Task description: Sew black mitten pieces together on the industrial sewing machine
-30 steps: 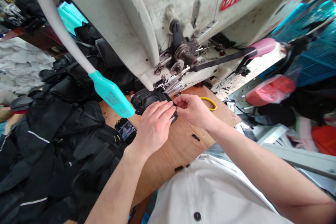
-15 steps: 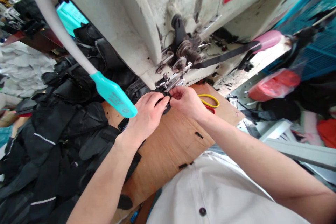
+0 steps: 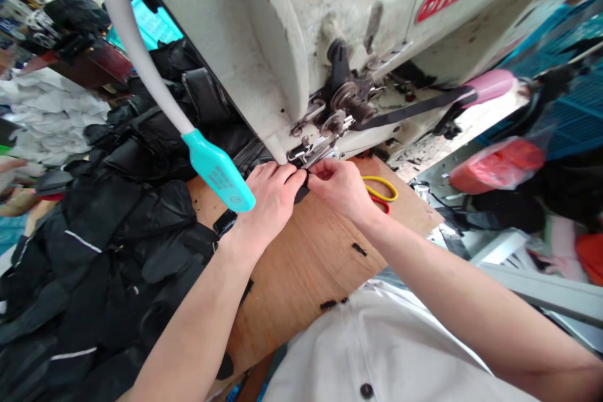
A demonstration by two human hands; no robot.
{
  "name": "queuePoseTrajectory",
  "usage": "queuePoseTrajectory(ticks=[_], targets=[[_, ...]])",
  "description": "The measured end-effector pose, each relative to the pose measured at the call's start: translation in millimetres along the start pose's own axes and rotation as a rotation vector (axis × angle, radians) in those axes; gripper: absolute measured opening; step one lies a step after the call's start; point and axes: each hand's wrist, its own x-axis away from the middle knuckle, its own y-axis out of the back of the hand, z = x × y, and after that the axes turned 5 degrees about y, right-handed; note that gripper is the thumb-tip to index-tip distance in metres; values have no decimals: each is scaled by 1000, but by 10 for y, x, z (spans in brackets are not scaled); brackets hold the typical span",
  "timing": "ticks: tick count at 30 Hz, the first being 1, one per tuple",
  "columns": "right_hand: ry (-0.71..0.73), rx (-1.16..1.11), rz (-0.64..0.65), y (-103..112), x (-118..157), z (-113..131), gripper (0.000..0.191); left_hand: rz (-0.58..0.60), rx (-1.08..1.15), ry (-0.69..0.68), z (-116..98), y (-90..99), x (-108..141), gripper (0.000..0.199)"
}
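Sewing-shop clutter is crowding around a plywood counter (image 3: 301, 270), with clock directions taken from the spot where the two hands meet. At 6 o'clock, closest to the camera, a white shirt (image 3: 377, 352) with a dark button (image 3: 366, 391) is covering the person's front. Both hands are curled nearly closed, and neither is spread open. The left hand (image 3: 272, 204) is pressing its fingertips onto a black fabric piece (image 3: 302, 191), while the right hand (image 3: 340, 188) is pinching the same piece from the other side. That piece is sitting on the counter's far edge, mostly hidden by the fingers, right under the steel presser foot (image 3: 313, 152). Small black scraps (image 3: 358, 249) are lying at 5 o'clock, and scissors (image 3: 379, 193) with yellow and red handles are resting at 3 o'clock. A white sewing machine (image 3: 264, 31) is looming from 10 to 2 o'clock, with a black strap (image 3: 405, 108) running along it toward a pink handle (image 3: 490, 86). A grey tube (image 3: 136, 63) with a turquoise end (image 3: 217, 179) is hanging at 10 o'clock. A heap of black jackets (image 3: 108, 251) is spilling at 9 o'clock, with white cloth (image 3: 51, 116) beyond it. A red plastic bag (image 3: 497, 166) and a blue crate (image 3: 577, 119) are sitting at 3 o'clock.
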Motion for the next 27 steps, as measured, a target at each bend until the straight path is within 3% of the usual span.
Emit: queuePoseTrajectory(ticks=[5,12,18,22,27], targets=[[-6,-10,-57,-67,-6,-17,13,-94,68,4,124,-2,2,21],[-129,-203,-84,-268,70,14,13,-73,27,4,136,52,-5,28],[-203,-228,-292,-543,120,56,28,-77,-42,-56,110,57,-53,32],[-135,-259,-182,-488,132,-32,27,-96,-69,-126,172,3,-29,33],[-77,-289,21,-201,107,-115,26,-95,-74,-114,184,-23,7,31]])
